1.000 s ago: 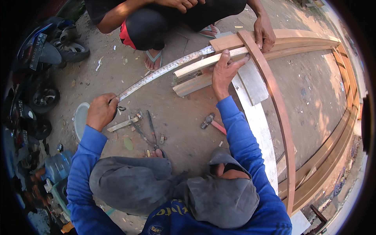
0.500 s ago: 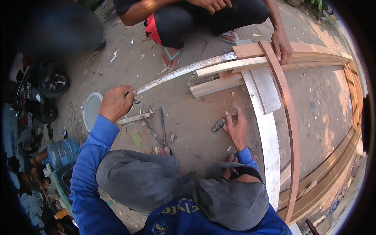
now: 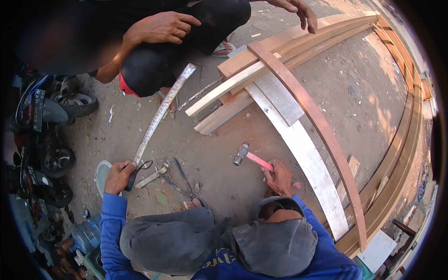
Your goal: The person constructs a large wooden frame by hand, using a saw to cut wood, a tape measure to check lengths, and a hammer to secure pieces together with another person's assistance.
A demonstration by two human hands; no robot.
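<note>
My left hand is closed round the body of a tape measure, and its metal blade sticks out toward the far side, its tip free in the air. A black strap loop hangs beside that hand. In my right hand is a hammer with a red handle and a dark metal head pointing left, held low over the ground. Beyond the hammer lie stacked wooden beams, their cut ends toward me. A thin brown batten crosses on top of them.
A co-worker squats opposite, one hand over a knee. Pincers, a wood offcut and a pale bucket are on the ground near my left hand. A whitish board runs under the beams. Motorcycles stand at left.
The tape's blade has come off the beam end and swung left, now pointing upward. My right hand has turned the hammer so its handle shows. The co-worker's hand has lifted off the beams.
</note>
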